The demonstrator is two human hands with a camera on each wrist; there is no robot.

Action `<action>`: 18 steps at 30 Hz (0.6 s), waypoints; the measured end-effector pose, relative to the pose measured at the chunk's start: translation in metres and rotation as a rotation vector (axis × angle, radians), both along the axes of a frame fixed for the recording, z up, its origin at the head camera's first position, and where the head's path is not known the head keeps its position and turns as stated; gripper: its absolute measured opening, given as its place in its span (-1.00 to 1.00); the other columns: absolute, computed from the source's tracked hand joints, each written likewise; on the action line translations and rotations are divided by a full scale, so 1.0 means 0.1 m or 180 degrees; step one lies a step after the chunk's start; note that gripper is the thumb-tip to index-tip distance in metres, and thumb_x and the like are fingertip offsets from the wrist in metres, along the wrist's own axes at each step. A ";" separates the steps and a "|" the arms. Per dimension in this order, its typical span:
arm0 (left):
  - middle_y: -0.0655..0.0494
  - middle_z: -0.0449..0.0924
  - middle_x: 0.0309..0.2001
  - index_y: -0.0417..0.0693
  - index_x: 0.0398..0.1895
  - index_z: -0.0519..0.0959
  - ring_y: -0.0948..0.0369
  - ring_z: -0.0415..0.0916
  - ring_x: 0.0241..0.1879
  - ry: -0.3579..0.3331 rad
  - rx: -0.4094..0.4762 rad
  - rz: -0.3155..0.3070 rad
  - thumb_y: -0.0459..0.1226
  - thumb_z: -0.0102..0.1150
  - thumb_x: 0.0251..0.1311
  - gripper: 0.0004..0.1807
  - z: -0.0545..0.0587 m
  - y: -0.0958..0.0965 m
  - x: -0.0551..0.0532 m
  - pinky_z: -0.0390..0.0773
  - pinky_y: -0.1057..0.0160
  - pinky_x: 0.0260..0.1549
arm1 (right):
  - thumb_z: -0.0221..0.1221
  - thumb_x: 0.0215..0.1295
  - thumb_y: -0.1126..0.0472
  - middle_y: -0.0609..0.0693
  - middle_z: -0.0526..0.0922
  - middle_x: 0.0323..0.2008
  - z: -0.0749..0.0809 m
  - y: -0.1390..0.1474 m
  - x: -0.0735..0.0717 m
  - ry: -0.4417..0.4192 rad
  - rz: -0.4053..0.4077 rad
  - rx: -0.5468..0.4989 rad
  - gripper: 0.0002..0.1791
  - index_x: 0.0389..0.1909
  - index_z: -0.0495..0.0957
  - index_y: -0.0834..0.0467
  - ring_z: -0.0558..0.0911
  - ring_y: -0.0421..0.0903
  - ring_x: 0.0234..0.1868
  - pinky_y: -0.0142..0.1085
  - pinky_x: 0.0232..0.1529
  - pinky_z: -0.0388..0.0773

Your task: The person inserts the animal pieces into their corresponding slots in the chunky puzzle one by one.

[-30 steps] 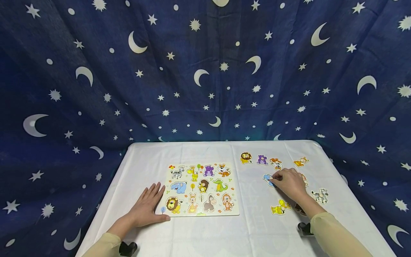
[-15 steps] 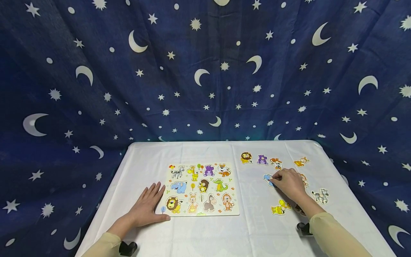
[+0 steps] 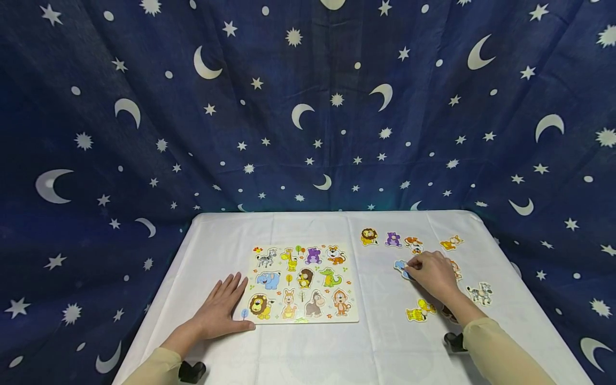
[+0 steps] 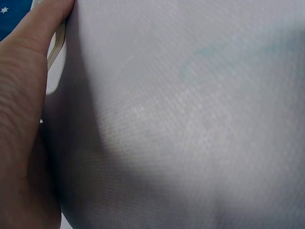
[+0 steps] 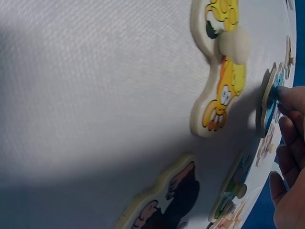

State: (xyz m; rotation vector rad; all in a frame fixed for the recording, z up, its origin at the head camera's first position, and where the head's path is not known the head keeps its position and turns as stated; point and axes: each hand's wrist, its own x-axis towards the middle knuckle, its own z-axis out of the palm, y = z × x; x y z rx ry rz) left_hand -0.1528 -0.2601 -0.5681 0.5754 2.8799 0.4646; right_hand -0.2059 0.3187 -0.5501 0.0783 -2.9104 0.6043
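My right hand [image 3: 435, 275] pinches a blue elephant puzzle piece [image 3: 400, 267] by its knob between thumb and fingers. In the right wrist view this elephant piece is seen edge-on, close over the white cloth. Nearer that camera lie a yellow giraffe piece [image 5: 224, 90] with a pale round knob and a dark gorilla piece [image 5: 181, 198]. My left hand [image 3: 218, 313] lies flat with fingers spread, fingertips and thumb at the left edge of the puzzle board [image 3: 353, 307]. Animal pictures in three rows cover the board. The left wrist view shows mostly cloth beside the hand.
Loose lion [image 3: 369, 236], purple hippo [image 3: 393, 239], tiger [image 3: 414, 244], kangaroo [image 3: 451, 242] and zebra [image 3: 479, 293] pieces lie around my right hand. A monkey piece [image 3: 455, 269] is partly hidden behind it. A starry blue curtain [image 3: 269, 176] hangs behind the table.
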 end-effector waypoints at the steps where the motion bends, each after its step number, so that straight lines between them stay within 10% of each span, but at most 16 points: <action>1: -0.12 -0.11 0.64 -0.09 0.65 0.04 -0.09 -0.22 0.61 0.0003 0.0002 -0.0002 0.59 0.16 -0.10 0.39 0.00 0.00 0.00 -0.22 -0.16 0.54 | 0.46 0.17 0.10 -0.12 0.59 -0.46 0.01 0.00 0.00 0.0020 0.0008 -0.0010 -0.85 -0.37 0.76 0.10 0.47 0.03 -0.28 -0.06 -0.28 0.29; 18: -0.13 -0.09 0.64 -0.10 0.65 0.06 -0.11 -0.22 0.61 0.0021 -0.0052 0.0033 0.59 0.15 -0.10 0.39 0.03 0.02 0.01 -0.20 -0.19 0.53 | 0.44 0.21 0.08 -0.17 0.65 -0.38 0.28 -0.34 -0.08 0.0193 0.0314 -0.0138 -0.88 -0.35 0.77 0.03 0.53 0.05 -0.12 0.00 -0.18 0.33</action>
